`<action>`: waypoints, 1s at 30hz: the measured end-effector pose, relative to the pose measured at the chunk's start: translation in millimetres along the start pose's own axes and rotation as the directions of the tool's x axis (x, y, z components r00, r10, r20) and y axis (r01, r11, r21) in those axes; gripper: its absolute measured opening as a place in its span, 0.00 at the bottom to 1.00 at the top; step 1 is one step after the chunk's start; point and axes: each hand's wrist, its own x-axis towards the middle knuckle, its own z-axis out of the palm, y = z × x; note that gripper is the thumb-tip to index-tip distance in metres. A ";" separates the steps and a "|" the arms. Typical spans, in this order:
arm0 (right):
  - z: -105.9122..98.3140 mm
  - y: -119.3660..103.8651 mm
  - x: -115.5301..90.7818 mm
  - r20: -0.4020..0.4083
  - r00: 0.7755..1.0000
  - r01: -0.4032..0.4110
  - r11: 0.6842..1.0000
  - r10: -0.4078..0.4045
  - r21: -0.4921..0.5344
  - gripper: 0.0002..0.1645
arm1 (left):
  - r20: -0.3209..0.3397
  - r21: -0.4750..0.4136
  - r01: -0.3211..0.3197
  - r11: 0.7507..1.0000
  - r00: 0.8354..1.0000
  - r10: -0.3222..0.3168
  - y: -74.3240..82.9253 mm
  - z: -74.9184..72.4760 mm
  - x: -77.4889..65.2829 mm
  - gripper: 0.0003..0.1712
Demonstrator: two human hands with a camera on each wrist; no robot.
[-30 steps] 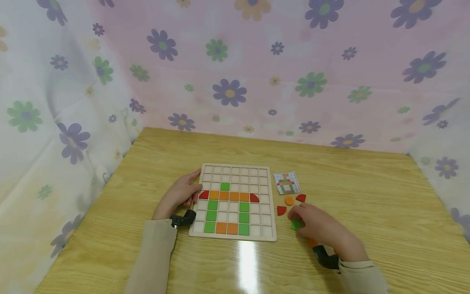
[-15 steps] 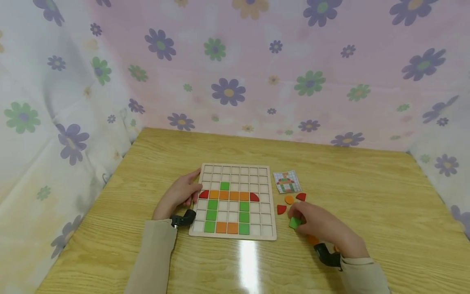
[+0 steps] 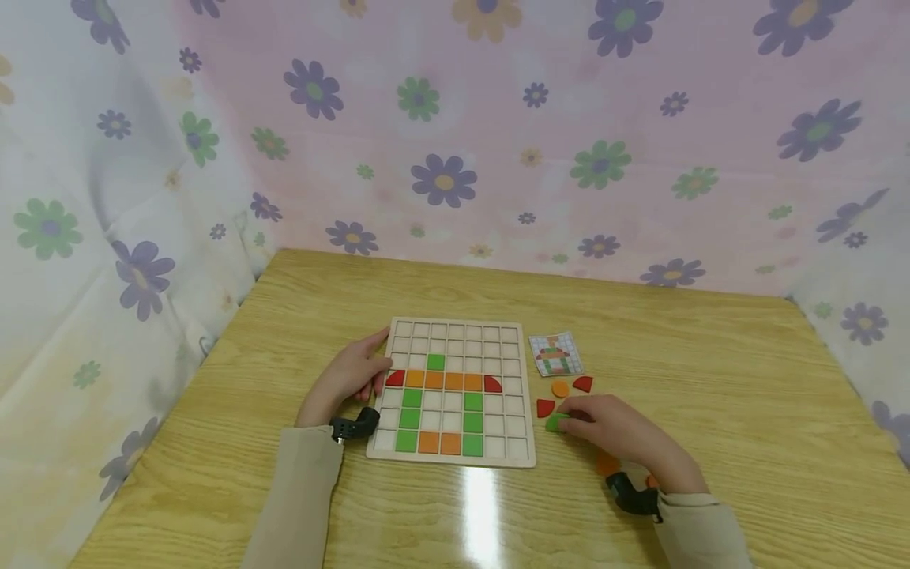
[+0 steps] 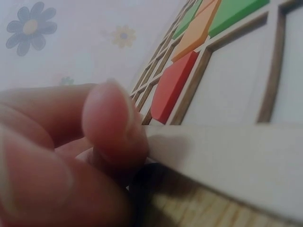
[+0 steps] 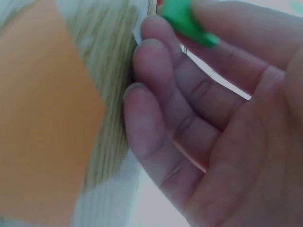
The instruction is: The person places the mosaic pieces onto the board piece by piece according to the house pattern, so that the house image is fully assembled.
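At the board's left edge my left hand (image 3: 348,371) rests with its fingers against the rim. The left wrist view shows a fingertip (image 4: 111,123) touching the pale frame near a red quarter-circle piece (image 4: 173,87). The wooden grid board (image 3: 528,419) lies flat, bearing green, orange and red pieces in its cells. To its right, my right hand (image 3: 614,427) pinches a green piece (image 3: 556,423) between thumb and index finger. In the right wrist view the green piece (image 5: 184,21) sits at the top, partly covered by fingers; the other fingers are bent, holding nothing.
A small pattern card (image 3: 556,354) lies right of the board. Near it are an orange disc (image 3: 560,389) and red quarter-circles (image 3: 583,383). Orange pieces (image 3: 607,463) lie partly under the right hand and wrist. Flowered cloth (image 3: 498,205) stands behind the table.
My right hand has drawn the green piece slightly left and away from me, towards the board. The piece now appears tilted in the fingers. The left hand has stayed put.
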 end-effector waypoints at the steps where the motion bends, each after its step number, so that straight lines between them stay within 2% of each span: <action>1: 0.7 -0.4 0.8 -0.004 1.000 0.002 1.000 -0.002 0.005 0.10 | 0.000 0.001 0.003 1.000 1.000 -0.003 -0.5 -0.3 -0.2 0.35; 7: 3.0 -6.2 8.8 -0.063 0.998 -0.012 1.000 0.012 0.004 0.15 | 0.006 -0.011 0.012 1.000 1.000 -0.012 -1.2 -1.8 -1.5 0.36; 13: 1.7 -14.4 20.4 -0.109 0.994 0.014 1.000 -0.016 -0.024 0.09 | 0.016 -0.027 -0.002 1.000 1.000 0.002 0.2 -1.7 -1.7 0.36; 19: 3.4 -26.1 30.8 -0.090 0.996 -0.011 1.000 0.009 -0.017 0.12 | 0.016 -0.021 -0.005 1.000 1.000 0.005 1.6 -0.9 -0.8 0.36; 24: 4.1 -38.0 40.7 -0.068 0.997 0.032 0.999 -0.031 0.020 0.13 | 0.019 -0.009 0.001 1.000 1.000 -0.001 1.1 -0.5 -0.2 0.36; 30: 6.2 -49.3 55.2 -0.061 0.998 0.016 0.994 -0.010 0.108 0.13 | 0.018 -0.016 -0.007 1.000 1.000 0.008 0.8 -1.1 -1.1 0.36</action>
